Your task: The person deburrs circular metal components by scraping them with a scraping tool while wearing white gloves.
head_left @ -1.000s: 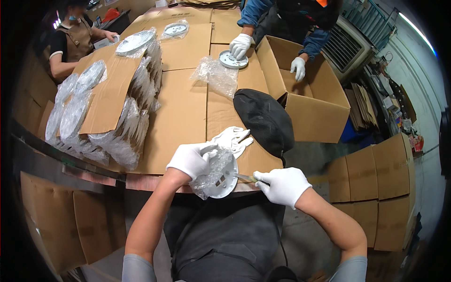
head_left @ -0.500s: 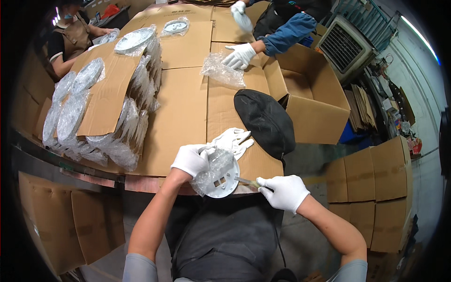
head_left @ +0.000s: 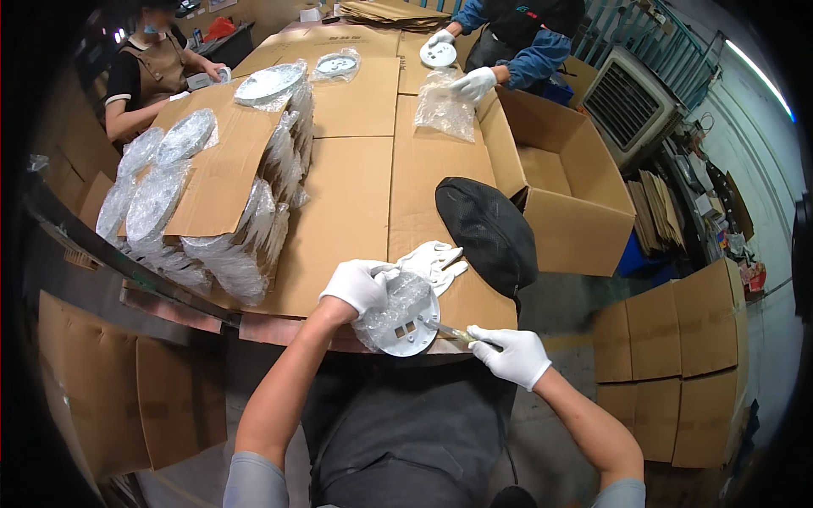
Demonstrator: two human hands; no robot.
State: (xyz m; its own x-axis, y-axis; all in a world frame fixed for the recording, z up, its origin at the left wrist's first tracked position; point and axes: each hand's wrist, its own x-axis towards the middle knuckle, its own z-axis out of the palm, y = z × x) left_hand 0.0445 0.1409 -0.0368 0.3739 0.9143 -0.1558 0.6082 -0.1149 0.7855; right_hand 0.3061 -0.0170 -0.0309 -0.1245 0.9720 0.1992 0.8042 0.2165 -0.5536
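A round, pale grey plate (head_left: 412, 336) with small square cut-outs is partly covered by a clear bubble-wrap bag (head_left: 396, 303), at the table's near edge. My left hand (head_left: 359, 286), in a white glove, is closed on the bag and the plate's upper left side. In my right hand (head_left: 513, 356), also gloved, is a slim tool (head_left: 457, 334) with a thin metal blade and a yellowish handle. Its tip meets the plate's right rim. Behind the plate lies a pair of white gloves (head_left: 436, 264), beside a black fabric item (head_left: 485, 229) shaped like a cap.
At the left, bubble-wrapped discs (head_left: 157, 195) are stacked with cardboard sheets (head_left: 222, 178). One wrapped disc (head_left: 336, 64) lies farther back. An open carton (head_left: 580, 220) stands at the right. Across the table a co-worker holds a disc (head_left: 438, 54) and a bubble-wrap bag (head_left: 445, 106); another person sits far left.
The view has shifted a little. My hands keep their grip, with the blade still at the plate's rim. Across the table, the co-worker now holds up a disc and has moved the bag.
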